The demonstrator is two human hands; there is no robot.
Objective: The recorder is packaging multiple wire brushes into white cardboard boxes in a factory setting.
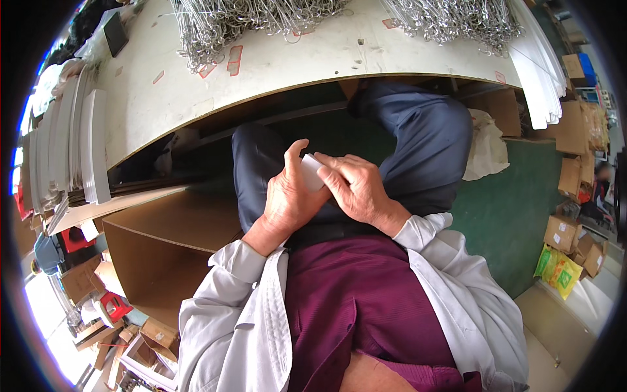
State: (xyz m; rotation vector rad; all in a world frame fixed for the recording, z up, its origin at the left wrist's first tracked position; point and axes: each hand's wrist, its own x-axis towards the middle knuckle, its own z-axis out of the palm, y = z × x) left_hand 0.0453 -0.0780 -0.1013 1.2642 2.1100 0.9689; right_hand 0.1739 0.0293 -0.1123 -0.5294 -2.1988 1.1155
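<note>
Above my lap, both hands come together around a small white, flat-faced piece [311,171]. It could be a folded card or a little box; most of it is hidden by my fingers. My left hand [287,199] cradles it from the left, its thumb standing up and away from the piece. From the other side my right hand [360,189] grips it, thumb on the near edge and fingers along the far edge. Beyond my knees, on the pale worktable [274,68], lie bundles of looped metal wire hooks [261,16], with another pile of wire hooks [457,26] further right.
White strips [539,78] hang over the table's right end, and more white panels [95,144] stand at its left. An open cardboard box [163,242] sits by my left side. Cartons [568,176] line the far right, where a seated person [599,193] shows small.
</note>
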